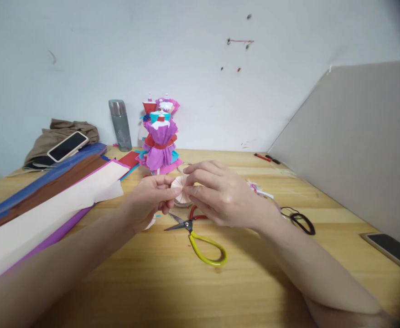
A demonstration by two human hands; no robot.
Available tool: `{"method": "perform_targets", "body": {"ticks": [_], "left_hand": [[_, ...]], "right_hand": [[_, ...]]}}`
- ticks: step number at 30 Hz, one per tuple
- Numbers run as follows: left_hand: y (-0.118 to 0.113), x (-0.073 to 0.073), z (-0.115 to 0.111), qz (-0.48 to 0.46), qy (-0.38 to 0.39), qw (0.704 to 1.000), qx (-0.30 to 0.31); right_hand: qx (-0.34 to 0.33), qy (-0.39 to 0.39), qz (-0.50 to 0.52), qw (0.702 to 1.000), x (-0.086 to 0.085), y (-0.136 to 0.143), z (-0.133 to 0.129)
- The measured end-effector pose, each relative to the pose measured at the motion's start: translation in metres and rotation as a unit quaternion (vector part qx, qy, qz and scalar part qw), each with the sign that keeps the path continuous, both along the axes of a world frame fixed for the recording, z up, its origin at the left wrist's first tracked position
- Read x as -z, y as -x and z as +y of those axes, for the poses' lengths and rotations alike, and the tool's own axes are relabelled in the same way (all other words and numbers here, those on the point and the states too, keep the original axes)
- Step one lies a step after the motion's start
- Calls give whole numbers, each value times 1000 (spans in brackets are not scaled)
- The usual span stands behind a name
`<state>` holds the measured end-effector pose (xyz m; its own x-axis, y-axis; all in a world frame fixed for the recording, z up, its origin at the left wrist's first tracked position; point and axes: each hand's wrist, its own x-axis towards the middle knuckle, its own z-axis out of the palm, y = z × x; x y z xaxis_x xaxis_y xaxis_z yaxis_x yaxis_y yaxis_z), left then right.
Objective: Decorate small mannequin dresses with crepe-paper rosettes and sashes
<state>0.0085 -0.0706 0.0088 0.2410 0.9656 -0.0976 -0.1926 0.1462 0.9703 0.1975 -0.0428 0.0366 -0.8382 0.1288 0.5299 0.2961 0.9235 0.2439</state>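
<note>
Between my two hands is a small round piece of pale pink pleated paper (178, 183), its folds running out from the centre. My left hand (153, 198) pinches its left edge between thumb and fingers. The fingertips of my right hand (220, 193) press on its right side and partly cover it. Just below lie scissors (188, 225) with open blades, one yellow handle and one red handle, the red one partly behind my right hand. A pale scrap (151, 223) shows beneath my left hand.
Paper-dressed figures (160, 141) in purple, red and blue stand at the back. Left are layered paper sheets (59, 207), a phone (68, 146) on brown cloth (58, 130) and a bottle (120, 125). Right are a black hair tie (302, 223), markers (266, 158) and another phone (393, 250).
</note>
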Motion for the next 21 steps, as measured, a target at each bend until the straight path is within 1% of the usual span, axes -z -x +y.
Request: {"method": "perform_targets", "body": {"ticks": [3, 7, 10, 16, 21], "left_hand": [[1, 0, 1, -10, 1, 1000, 3], [1, -1, 2, -22, -2, 1000, 15], [1, -1, 2, -21, -4, 1000, 23], [2, 1, 4, -26, 9, 1000, -10], [2, -7, 2, -82, 18, 996, -27]], "right_hand": [[-3, -37, -7, 999, 0, 0, 0], [0, -41, -9, 999, -1, 0, 0], [-10, -43, -7, 999, 0, 1, -1], [-22, -59, 0, 998, 1, 2, -2], [-38, -88, 30, 995, -1, 0, 2]]}}
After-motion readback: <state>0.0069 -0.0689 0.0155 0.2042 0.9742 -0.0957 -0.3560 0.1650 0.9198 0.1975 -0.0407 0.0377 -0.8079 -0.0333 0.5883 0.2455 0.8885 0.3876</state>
